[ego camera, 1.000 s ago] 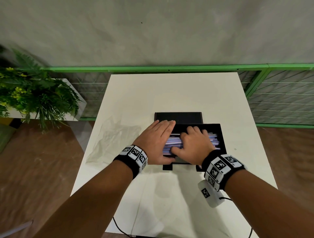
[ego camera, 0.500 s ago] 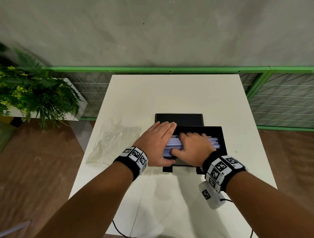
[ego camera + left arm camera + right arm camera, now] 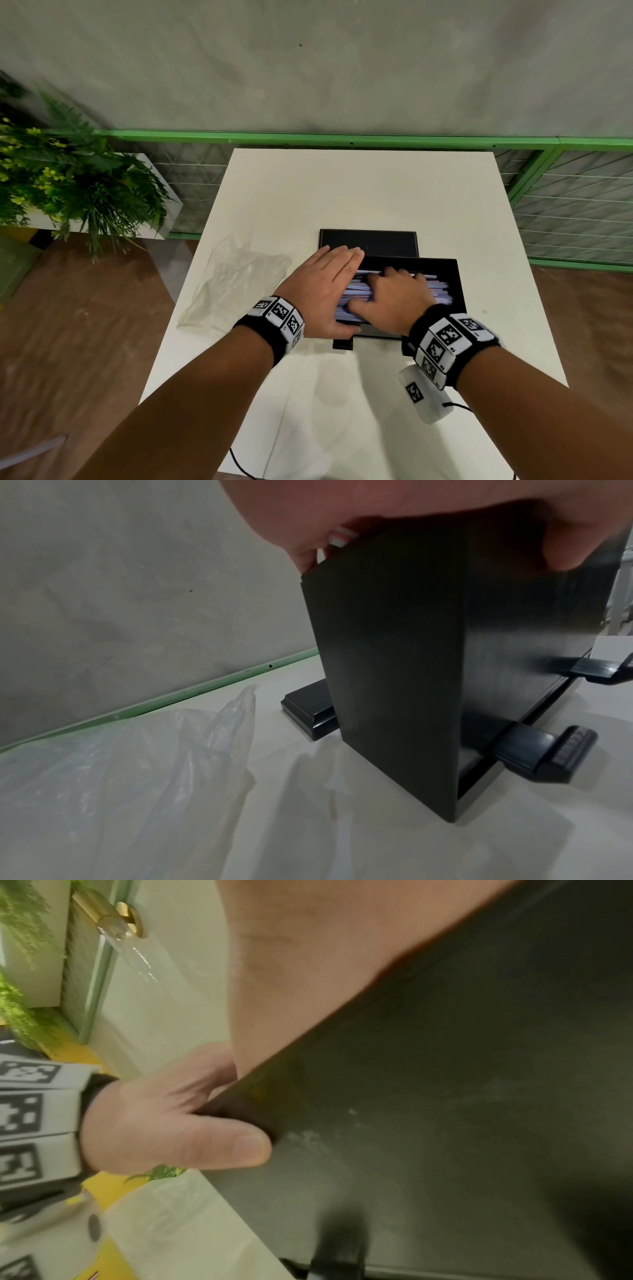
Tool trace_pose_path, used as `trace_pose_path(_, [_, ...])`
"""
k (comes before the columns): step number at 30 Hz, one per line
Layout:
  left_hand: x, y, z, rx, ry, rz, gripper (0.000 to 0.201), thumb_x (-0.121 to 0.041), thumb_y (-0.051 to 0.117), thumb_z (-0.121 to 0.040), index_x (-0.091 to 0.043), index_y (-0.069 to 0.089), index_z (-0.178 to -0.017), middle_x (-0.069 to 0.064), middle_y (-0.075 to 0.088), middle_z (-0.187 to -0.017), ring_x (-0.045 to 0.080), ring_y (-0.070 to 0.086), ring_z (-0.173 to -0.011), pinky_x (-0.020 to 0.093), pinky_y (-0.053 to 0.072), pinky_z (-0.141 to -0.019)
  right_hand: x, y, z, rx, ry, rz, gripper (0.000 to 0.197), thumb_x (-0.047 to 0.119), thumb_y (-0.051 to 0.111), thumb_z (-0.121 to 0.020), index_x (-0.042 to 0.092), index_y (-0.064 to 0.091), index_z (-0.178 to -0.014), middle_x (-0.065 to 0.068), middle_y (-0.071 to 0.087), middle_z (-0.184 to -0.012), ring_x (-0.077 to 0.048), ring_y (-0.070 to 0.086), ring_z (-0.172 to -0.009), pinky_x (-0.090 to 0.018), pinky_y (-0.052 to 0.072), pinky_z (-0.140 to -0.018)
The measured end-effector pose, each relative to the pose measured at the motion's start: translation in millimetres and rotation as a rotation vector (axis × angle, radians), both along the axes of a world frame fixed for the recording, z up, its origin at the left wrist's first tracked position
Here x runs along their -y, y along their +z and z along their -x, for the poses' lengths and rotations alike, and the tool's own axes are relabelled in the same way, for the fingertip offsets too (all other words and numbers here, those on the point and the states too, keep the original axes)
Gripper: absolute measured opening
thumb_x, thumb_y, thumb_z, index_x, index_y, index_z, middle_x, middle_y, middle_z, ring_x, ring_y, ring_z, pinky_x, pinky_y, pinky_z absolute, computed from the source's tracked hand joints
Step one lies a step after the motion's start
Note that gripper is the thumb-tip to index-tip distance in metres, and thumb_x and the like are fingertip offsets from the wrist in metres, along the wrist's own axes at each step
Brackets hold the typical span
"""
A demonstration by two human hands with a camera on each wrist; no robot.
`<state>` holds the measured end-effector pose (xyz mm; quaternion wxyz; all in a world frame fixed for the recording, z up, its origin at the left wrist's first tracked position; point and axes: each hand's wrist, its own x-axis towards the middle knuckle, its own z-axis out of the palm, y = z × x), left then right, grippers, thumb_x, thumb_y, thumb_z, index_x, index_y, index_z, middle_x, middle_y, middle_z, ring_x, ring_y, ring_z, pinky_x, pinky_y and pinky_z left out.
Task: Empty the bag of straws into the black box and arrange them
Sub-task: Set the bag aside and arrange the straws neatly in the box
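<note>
A black box (image 3: 458, 274) stands right of the table's middle, with white and purple straws (image 3: 441, 291) lying lengthwise in it. My left hand (image 3: 325, 286) stands flat against the box's left end, fingers straight against the straw ends (image 3: 339, 538), thumb (image 3: 219, 1146) on the front wall (image 3: 394, 656). My right hand (image 3: 397, 299) lies on top of the pile, fingers bent with their tips down on the straws and thumb stretched left. It hides the pile's middle. The clear plastic bag (image 3: 236, 277) lies crumpled and flat left of the box.
The box's black lid (image 3: 370, 241) lies flat just behind it. Two black tabs (image 3: 548, 753) stick out from the box's front at table level. A green rail (image 3: 342, 138) runs behind the white table (image 3: 342, 192); a plant (image 3: 68, 185) stands off its left side.
My right hand has slid a little to the left over the straws, towards my left hand. The left hand has stayed at the box's left end.
</note>
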<state>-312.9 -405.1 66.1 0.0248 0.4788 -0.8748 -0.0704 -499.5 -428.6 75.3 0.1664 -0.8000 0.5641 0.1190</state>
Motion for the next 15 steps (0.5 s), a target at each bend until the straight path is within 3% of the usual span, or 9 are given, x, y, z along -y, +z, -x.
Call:
trace_pose_path(6, [-0.3,1.0,0.5,-0.015,0.006,-0.007,0.12,-0.073,0.061,-0.072,-0.004,0.019,-0.159,0.012,0.032,-0.163,0.028,0.029,-0.151,0.045,0.022,-0.126,-17.9,5.2,6.3,0.03,0.059,0.266,0.062,0.066,0.038,-0.077,0.018,0.069,-0.101,-0.009,0.06,-0.096,-0.032,0.055,-0.093,-0.046,0.045,-0.083])
trace_pose_path(10, [-0.8,4.0,0.8,-0.055,0.011,0.013,0.12,-0.076,0.062,-0.073,-0.003,0.021,-0.159,0.012,0.034,-0.162,0.028,0.03,-0.152,0.044,0.022,-0.126,-28.2,8.7,15.3,0.123,0.077,0.403,0.052,0.058,0.048,-0.081,0.013,0.064,-0.103,-0.01,0.056,-0.097,-0.032,0.051,-0.093,-0.047,0.043,-0.084])
trace_pose_path(12, [-1.1,7.6,0.6,-0.073,0.02,0.004,0.127,-0.082,0.061,-0.072,-0.004,0.015,-0.16,0.011,0.026,-0.166,0.025,0.023,-0.155,0.042,0.017,-0.128,-31.9,11.1,20.0,0.21,0.075,0.496,0.044,0.049,0.055,-0.081,0.011,0.062,-0.102,-0.009,0.056,-0.098,-0.032,0.05,-0.095,-0.047,0.04,-0.085])
trace_pose_path(15, [-4.9,13.7,-5.5,-0.128,0.104,-0.026,0.136,-0.089,0.058,-0.068,-0.009,0.001,-0.162,0.005,0.009,-0.172,0.019,0.009,-0.158,0.037,0.007,-0.129,-43.4,11.0,25.9,0.338,0.158,0.524,0.028,0.041,0.059,-0.084,0.014,0.062,-0.088,-0.004,0.056,-0.087,-0.029,0.051,-0.085,-0.042,0.038,-0.076])
